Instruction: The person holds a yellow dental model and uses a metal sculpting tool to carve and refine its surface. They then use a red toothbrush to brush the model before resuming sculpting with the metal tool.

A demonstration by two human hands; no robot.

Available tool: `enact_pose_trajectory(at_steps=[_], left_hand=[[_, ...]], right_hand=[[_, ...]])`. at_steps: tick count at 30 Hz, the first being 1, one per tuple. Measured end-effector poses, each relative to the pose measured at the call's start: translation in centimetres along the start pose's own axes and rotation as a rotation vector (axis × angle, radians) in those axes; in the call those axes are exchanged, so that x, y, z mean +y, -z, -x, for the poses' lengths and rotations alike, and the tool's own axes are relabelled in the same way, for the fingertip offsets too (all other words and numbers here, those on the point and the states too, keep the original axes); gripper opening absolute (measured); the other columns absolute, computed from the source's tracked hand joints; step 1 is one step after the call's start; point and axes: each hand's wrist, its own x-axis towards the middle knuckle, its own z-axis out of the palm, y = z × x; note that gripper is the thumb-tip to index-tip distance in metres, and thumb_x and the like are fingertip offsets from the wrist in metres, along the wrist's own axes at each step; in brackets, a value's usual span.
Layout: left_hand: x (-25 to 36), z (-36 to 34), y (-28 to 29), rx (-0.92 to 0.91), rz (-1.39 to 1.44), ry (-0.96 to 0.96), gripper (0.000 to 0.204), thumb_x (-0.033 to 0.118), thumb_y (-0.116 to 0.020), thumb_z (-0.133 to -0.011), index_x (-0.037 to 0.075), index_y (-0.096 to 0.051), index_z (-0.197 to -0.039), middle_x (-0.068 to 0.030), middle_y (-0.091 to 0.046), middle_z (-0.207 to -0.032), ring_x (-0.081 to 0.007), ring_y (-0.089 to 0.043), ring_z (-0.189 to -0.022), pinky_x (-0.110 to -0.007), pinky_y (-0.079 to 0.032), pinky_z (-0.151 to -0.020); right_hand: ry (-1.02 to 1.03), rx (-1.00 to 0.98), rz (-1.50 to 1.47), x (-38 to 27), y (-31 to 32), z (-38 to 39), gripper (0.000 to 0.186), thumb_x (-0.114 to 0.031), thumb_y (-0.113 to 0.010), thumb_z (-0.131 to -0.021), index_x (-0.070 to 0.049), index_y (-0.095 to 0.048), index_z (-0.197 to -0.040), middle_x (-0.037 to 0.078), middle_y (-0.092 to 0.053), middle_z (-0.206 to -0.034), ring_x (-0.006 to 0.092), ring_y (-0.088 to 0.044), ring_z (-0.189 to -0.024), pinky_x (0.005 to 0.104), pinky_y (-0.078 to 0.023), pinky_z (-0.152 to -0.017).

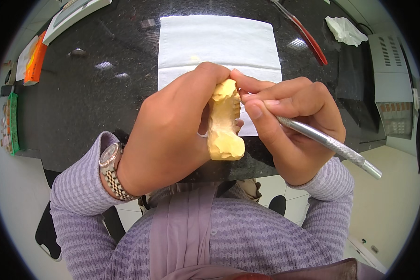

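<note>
My left hand (168,126) is closed round a yellow plaster model (226,144), which looks like a dental cast with uneven, chipped-looking faces and a row of bumps along its right side. My right hand (298,98) grips a slim silver tool (340,147) with a knurled handle, pinched near its front end. The tool's tip is at the model's right side, too hidden by my fingers to make out. Both hands are above a folded white paper towel (217,42) on a black speckled countertop (93,93).
A red-handled metal instrument (308,37) and crumpled white paper (345,30) lie at the back right. An orange box (35,60), a white tray (70,16) and a green basket (11,121) are at the left. A pale grey machine (389,56) stands at the right.
</note>
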Motion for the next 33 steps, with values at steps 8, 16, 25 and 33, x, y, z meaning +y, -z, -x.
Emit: enact_pose_trajectory(at_steps=[8,16,25,33], left_hand=[[-0.5,0.0,-0.3,-0.001,-0.035,-0.015,0.041,0.010,-0.075,-0.072,0.002,-0.053,-0.106,-0.0052,-0.058,-0.083,-0.0103,-0.057,-0.067,-0.023,-0.046,-0.057],[-0.1,-0.2,-0.1,-0.034,0.012,0.024,0.043,0.008,-0.076,-0.072,0.000,-0.053,-0.107,-0.0051,-0.060,-0.086,-0.0084,-0.057,-0.070,-0.022,-0.047,-0.060],[-0.6,-0.1,-0.3,-0.016,-0.084,-0.031,0.045,0.012,-0.078,-0.069,0.003,-0.054,-0.106,-0.0050,-0.059,-0.084,-0.0098,-0.057,-0.069,-0.022,-0.046,-0.058],[-0.4,-0.3,-0.3,-0.110,0.145,0.142,0.047,0.007,-0.078,-0.069,0.002,-0.051,-0.108,-0.0034,-0.058,-0.088,-0.0085,-0.057,-0.073,-0.022,-0.047,-0.065]], right_hand=[[-0.025,0.001,0.082,0.1,0.1,0.1,0.017,0.013,-0.058,-0.081,0.002,-0.047,-0.087,0.016,-0.060,-0.087,0.0353,-0.061,-0.100,0.0421,-0.051,-0.089],[-0.069,0.090,-0.063,0.3,-0.2,-0.1,0.016,0.012,-0.057,-0.082,0.001,-0.047,-0.086,0.016,-0.061,-0.086,0.0361,-0.061,-0.101,0.0376,-0.052,-0.087],[-0.032,0.065,0.082,0.3,-0.2,0.0,0.014,0.011,-0.060,-0.081,0.003,-0.050,-0.085,0.015,-0.061,-0.087,0.0331,-0.063,-0.099,0.0345,-0.052,-0.084],[-0.081,0.083,0.007,1.1,0.1,-0.4,0.013,0.009,-0.063,-0.079,0.002,-0.051,-0.080,0.012,-0.062,-0.080,0.0295,-0.064,-0.095,0.0317,-0.054,-0.080]])
